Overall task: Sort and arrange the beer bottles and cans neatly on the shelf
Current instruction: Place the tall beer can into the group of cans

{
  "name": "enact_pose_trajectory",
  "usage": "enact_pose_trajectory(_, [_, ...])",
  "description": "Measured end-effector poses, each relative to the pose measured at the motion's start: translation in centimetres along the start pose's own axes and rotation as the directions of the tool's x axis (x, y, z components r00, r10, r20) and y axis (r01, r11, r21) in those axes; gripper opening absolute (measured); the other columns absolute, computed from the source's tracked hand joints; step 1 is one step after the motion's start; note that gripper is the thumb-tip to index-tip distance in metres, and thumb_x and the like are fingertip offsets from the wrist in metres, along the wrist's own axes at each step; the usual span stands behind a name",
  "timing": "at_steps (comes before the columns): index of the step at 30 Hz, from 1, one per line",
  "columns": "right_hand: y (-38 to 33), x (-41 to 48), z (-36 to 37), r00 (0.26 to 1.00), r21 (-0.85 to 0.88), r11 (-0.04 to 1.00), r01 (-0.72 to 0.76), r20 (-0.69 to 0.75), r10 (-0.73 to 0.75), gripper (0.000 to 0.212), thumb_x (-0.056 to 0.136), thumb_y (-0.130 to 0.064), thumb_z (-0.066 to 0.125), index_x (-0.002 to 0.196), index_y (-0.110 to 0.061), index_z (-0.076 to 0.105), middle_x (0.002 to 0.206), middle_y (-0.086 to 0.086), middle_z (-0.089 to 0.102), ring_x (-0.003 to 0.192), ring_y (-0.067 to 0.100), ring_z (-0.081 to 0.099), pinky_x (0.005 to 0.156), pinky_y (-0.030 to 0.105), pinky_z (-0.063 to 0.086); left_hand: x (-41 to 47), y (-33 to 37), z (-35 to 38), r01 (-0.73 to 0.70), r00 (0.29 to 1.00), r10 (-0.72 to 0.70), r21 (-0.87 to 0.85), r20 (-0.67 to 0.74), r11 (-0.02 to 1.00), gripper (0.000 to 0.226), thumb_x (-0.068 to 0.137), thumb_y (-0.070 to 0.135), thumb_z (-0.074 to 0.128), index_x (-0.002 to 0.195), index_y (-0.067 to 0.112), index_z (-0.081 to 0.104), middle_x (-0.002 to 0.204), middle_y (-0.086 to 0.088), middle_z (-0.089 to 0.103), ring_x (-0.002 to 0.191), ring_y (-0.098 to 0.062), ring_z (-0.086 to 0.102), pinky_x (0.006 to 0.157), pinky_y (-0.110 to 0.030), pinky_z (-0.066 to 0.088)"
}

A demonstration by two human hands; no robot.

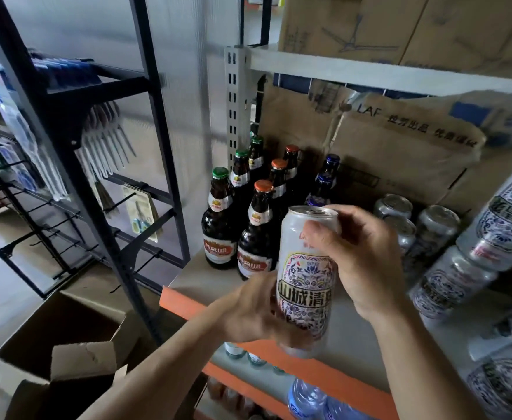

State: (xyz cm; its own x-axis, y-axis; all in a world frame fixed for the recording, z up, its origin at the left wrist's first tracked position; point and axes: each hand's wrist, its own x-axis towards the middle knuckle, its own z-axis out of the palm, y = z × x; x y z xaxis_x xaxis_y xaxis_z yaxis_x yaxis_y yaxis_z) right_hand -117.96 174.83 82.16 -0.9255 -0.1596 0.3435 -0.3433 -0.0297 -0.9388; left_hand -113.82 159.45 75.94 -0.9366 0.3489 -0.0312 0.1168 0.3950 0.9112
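Observation:
I hold a tall white beer can (304, 268) with a blue and red pattern, upright, above the front edge of the shelf (355, 322). My left hand (248, 310) grips its lower part and my right hand (367, 259) grips its top and right side. Behind it, at the shelf's left end, several brown beer bottles (218, 219) stand in rows, with green, orange and blue caps. To the right stand several silver cans (436, 222) and, nearer, shrink-wrapped packs of patterned cans (503, 219).
Cardboard boxes (400, 153) fill the back of the shelf, under an upper grey shelf board (370, 74) that carries more boxes. The shelf's orange front beam (188, 304) runs below my hands. An open carton (60, 344) sits on the floor at left, beside a black wire rack (103, 165).

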Motion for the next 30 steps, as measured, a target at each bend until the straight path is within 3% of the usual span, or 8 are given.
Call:
enact_pose_trajectory(2, [-0.1, 0.0, -1.5, 0.992, 0.053, 0.997, -0.049, -0.117, 0.055, 0.033, 0.058, -0.036, 0.082, 0.079, -0.013, 0.073, 0.070, -0.001, 0.074, 0.064, 0.009, 0.067, 0.058, 0.022, 0.052, 0.4, 0.5, 0.8, -0.015, 0.999, 0.017, -0.057, 0.039, 0.998, 0.073, 0.062, 0.036, 0.074, 0.125, 0.005, 0.056, 0.120, -0.018, 0.065, 0.112, -0.034, 0.061, 0.097, -0.049, 0.049])
enact_pose_trajectory(6, [-0.1, 0.2, -4.8, 0.941, 0.094, 0.985, -0.143, -0.295, 0.164, 0.015, 0.071, -0.024, 0.082, 0.061, -0.016, 0.074, 0.061, -0.001, 0.069, 0.061, 0.013, 0.062, 0.061, 0.027, 0.050, 1.6, 2.0, 2.9, -0.035, 0.981, 0.089, -0.291, 0.173, 0.956, 0.065, 0.064, 0.025, 0.080, 0.125, 0.021, 0.055, 0.124, -0.016, 0.063, 0.118, -0.034, 0.057, 0.100, -0.050, 0.048])
enact_pose_trajectory(10, [0.1, 0.3, -7.6, 0.895, 0.171, 0.948, -0.269, -0.319, 0.312, 0.032, 0.061, -0.035, 0.087, 0.071, -0.007, 0.076, 0.080, 0.018, 0.074, 0.077, 0.032, 0.071, 0.081, 0.054, 0.057, 3.0, 3.6, 5.1, -0.028, 0.949, 0.142, -0.375, 0.282, 0.927, 0.055, 0.065, 0.020, 0.078, 0.116, 0.018, 0.057, 0.106, 0.000, 0.068, 0.099, -0.015, 0.063, 0.085, -0.028, 0.050])
enact_pose_trajectory(12, [-0.2, 0.2, -8.7, 0.877, 0.191, 0.926, -0.327, -0.303, 0.372, 0.043, 0.056, -0.039, 0.089, 0.075, -0.004, 0.075, 0.089, 0.024, 0.074, 0.087, 0.040, 0.071, 0.087, 0.063, 0.053, 3.5, 4.4, 5.7, -0.041, 0.935, 0.171, -0.385, 0.309, 0.922, 0.047, 0.066, 0.019, 0.077, 0.110, 0.015, 0.059, 0.103, -0.004, 0.066, 0.096, -0.014, 0.061, 0.086, -0.025, 0.050])
enact_pose_trajectory(16, [-0.7, -0.3, -10.2, 0.859, 0.189, 0.914, -0.358, -0.316, 0.402, 0.042, 0.059, -0.035, 0.087, 0.081, -0.001, 0.075, 0.091, 0.024, 0.074, 0.083, 0.037, 0.070, 0.089, 0.054, 0.054, 4.4, 4.9, 6.4, -0.042, 0.921, 0.196, -0.413, 0.338, 0.910, 0.044, 0.067, 0.019, 0.075, 0.108, 0.009, 0.060, 0.103, -0.009, 0.065, 0.093, -0.014, 0.061, 0.085, -0.023, 0.050])
enact_pose_trajectory(20, [-1.1, -0.6, -11.1, 0.870, 0.165, 0.916, -0.366, -0.289, 0.399, 0.050, 0.063, -0.037, 0.080, 0.089, 0.005, 0.072, 0.083, 0.023, 0.072, 0.074, 0.031, 0.064, 0.074, 0.042, 0.048, 4.8, 5.0, 6.9, -0.012, 0.903, 0.202, -0.449, 0.378, 0.893, 0.044, 0.066, 0.015, 0.074, 0.108, 0.009, 0.062, 0.102, -0.010, 0.063, 0.092, -0.015, 0.060, 0.082, -0.020, 0.049])
enact_pose_trajectory(24, [-1.5, -0.8, -11.5, 0.886, 0.189, 0.914, -0.360, -0.239, 0.398, 0.050, 0.060, -0.036, 0.074, 0.093, 0.002, 0.074, 0.080, 0.018, 0.074, 0.065, 0.025, 0.070, 0.057, 0.027, 0.056, 5.0, 5.3, 7.1, 0.023, 0.880, 0.224, -0.510, 0.419, 0.860, 0.046, 0.064, 0.016, 0.071, 0.109, 0.020, 0.064, 0.102, -0.002, 0.066, 0.095, -0.012, 0.061, 0.081, -0.021, 0.050])
enact_pose_trajectory(30, [-1.2, -0.9, -12.0, 0.894, 0.149, 0.914, -0.378, -0.198, 0.402, 0.053, 0.057, -0.041, 0.074, 0.091, 0.000, 0.074, 0.074, 0.014, 0.074, 0.060, 0.021, 0.069, 0.054, 0.024, 0.054, 5.2, 5.0, 7.4, 0.015, 0.871, 0.236, -0.505, 0.430, 0.863, 0.053, 0.064, 0.017, 0.071, 0.116, 0.013, 0.059, 0.105, -0.001, 0.067, 0.098, -0.012, 0.061, 0.084, -0.022, 0.049])
